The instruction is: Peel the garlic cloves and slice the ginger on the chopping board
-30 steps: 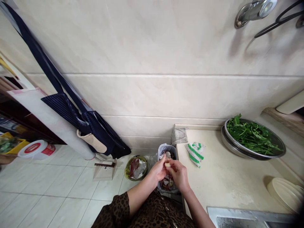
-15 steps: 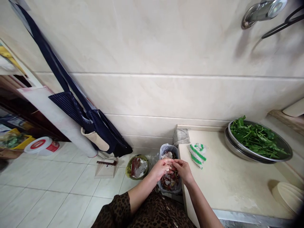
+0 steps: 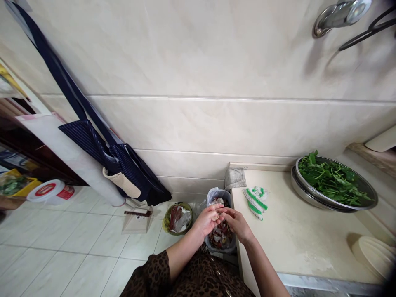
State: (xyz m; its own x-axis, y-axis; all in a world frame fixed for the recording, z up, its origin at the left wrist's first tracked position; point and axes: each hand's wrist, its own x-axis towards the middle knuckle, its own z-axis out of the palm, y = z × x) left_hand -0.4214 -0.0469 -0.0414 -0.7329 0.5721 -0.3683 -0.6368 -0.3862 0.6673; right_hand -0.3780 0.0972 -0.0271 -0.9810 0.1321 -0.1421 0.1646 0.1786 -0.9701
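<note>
Over a lined waste bin (image 3: 220,246) full of peelings and scraps, my two hands meet at the fingertips. My left hand (image 3: 208,220) is curled, palm partly up, with its fingers closed; a small pale bit may lie between them, too small to name. From the right, my right hand (image 3: 236,222) pinches at the left fingertips with thumb and forefinger. Whatever the pinch holds is hidden by the fingers. The scraps (image 3: 223,235) below look reddish, brown and white.
On the counter (image 3: 287,239) lie a green-and-white cloth (image 3: 256,202) and a metal bowl of leafy greens (image 3: 337,181). A small bin (image 3: 177,218) and a dustpan (image 3: 137,222) stand on the floor. A dark apron (image 3: 123,169) hangs on the wall. A tap (image 3: 340,18) juts out above.
The fingers of both hands have shifted slightly, with my right fingertips now closer over the left ones. The whole view has moved a little.
</note>
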